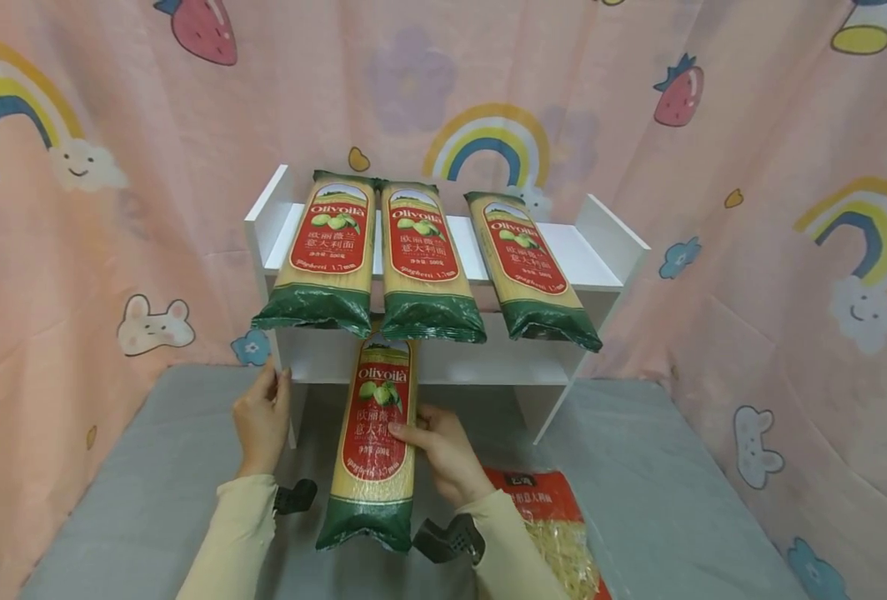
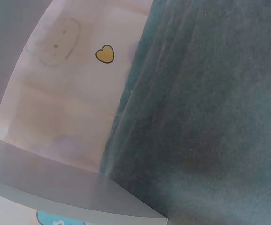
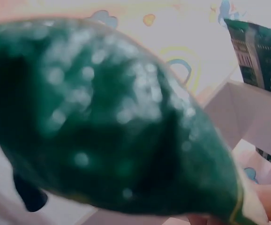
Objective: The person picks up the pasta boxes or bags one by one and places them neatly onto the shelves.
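My right hand grips a spaghetti pack by its right edge, thumb on the red label and the other fingers mostly hidden behind. The pack's top end reaches into the lower level of a white shelf, and its green bottom end slants toward me. That green end fills much of the right wrist view, blurred. At the shelf's left side panel, my left hand holds the front edge with bent fingers. The left wrist view shows the shelf panel but no hand.
On the upper level lie a left spaghetti pack, a middle one and a right one, their green ends jutting over the front. A red-topped pasta bag lies by my right forearm on the grey cloth. Behind hangs a pink curtain.
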Demonstrator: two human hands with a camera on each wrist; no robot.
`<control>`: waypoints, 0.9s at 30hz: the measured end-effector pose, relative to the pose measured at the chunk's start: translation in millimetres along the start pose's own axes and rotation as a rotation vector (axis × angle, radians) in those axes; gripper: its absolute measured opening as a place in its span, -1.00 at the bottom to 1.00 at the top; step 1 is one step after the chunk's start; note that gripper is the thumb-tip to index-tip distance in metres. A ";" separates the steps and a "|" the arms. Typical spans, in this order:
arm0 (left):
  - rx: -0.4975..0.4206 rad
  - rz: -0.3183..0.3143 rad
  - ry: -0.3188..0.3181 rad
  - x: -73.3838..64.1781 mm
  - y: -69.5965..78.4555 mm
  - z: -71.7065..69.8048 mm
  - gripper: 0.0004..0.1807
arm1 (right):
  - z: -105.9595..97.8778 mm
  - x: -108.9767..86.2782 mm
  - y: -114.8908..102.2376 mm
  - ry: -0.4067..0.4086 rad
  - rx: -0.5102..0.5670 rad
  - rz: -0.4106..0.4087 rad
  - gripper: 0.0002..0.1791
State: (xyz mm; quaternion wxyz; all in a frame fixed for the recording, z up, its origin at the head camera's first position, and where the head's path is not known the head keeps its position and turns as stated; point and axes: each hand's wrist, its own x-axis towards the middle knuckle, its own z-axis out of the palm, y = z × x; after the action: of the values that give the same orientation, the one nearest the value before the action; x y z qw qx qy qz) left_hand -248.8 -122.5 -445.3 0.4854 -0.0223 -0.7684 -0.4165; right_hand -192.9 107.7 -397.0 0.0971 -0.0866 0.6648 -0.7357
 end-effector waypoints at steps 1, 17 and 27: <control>0.002 0.002 0.000 -0.3 -0.1 0.3 -0.72 | 0.0 4.7 -1.5 0.006 -0.001 0.006 -0.57; 0.002 0.005 0.015 2.2 -0.1 2.8 -0.72 | 4.1 38.6 7.5 0.101 0.201 0.104 -0.53; 0.010 0.012 0.002 -2.2 -2.9 0.5 -0.68 | 13.8 9.0 17.1 -0.016 0.331 0.122 -0.58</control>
State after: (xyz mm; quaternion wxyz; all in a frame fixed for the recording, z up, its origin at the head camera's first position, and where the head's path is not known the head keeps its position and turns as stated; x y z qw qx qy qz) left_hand -249.3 -123.3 -448.8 0.4886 -0.0240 -0.7699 -0.4099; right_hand -197.7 90.4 -412.7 0.1598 -0.0349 0.5377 -0.8271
